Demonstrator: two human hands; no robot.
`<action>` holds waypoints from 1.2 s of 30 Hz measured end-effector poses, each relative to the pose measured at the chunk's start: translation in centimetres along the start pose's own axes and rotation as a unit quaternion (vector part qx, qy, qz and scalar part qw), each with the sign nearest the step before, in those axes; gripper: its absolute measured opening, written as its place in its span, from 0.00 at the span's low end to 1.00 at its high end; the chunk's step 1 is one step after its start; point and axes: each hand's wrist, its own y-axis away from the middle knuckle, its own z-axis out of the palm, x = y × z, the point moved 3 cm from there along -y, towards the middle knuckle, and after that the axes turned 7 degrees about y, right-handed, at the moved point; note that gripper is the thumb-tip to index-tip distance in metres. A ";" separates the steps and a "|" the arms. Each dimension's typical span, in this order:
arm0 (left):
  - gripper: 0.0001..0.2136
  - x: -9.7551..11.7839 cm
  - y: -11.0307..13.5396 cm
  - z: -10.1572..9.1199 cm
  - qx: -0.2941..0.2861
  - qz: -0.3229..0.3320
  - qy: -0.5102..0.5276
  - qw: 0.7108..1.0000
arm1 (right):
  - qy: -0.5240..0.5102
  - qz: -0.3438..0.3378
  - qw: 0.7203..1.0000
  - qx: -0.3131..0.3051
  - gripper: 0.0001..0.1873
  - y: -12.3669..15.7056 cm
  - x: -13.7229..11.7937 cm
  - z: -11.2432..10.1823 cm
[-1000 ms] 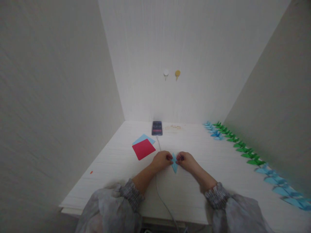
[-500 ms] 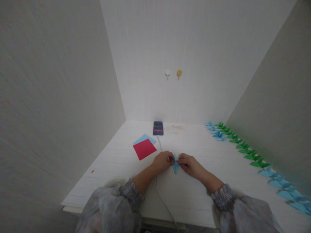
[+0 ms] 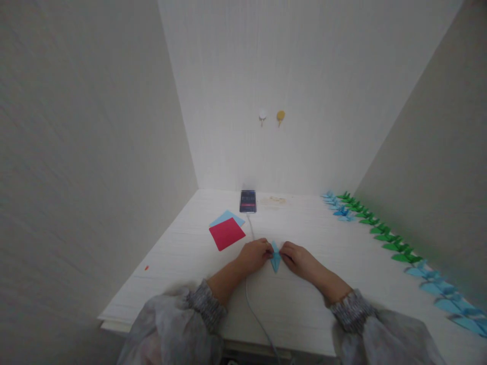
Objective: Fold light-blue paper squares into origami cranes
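Observation:
A small piece of light blue origami paper point(image 3: 276, 261), folded into a narrow diamond, lies on the white table between my hands. My left hand point(image 3: 255, 255) pinches its left edge, fingers closed. From the other side my right hand point(image 3: 299, 258) grips the right edge between thumb and fingertips. The paper's lower point faces me, and its upper point shows between the fingertips. Left of my hands, a red paper square point(image 3: 227, 234) partly covers a light blue sheet point(image 3: 236, 218).
Rows of folded green cranes point(image 3: 386, 237) and blue cranes point(image 3: 437, 287) line the table's right side. A phone point(image 3: 248, 202) leans at the back wall; its white cable point(image 3: 253, 309) runs under my left wrist. An orange scrap point(image 3: 146, 267) lies at left. Two hooks are on the wall.
My fingertips have drawn slightly apart to either side of the blue paper, so more of its middle shows. The other things stay where they were.

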 end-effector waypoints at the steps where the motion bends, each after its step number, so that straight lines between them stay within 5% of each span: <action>1: 0.08 0.0 0.0 0.0 0.001 0.001 0.003 1.000 | 0.014 -0.007 1.000 -0.008 0.11 0.0 -0.2 -0.2; 15: 0.13 1.9 0.9 -1.4 -0.088 0.069 -0.156 0.981 | 0.128 -0.076 0.988 -0.040 0.09 0.2 -0.9 -0.3; 28: 0.11 1.8 1.2 -1.5 -0.097 0.117 -0.195 0.969 | 0.132 -0.057 0.988 -0.054 0.11 0.9 -0.9 -0.9; 36: 0.10 1.9 0.8 -1.2 -0.102 0.091 -0.198 0.971 | 0.038 -0.029 0.998 -0.042 0.17 1.1 -1.0 -0.8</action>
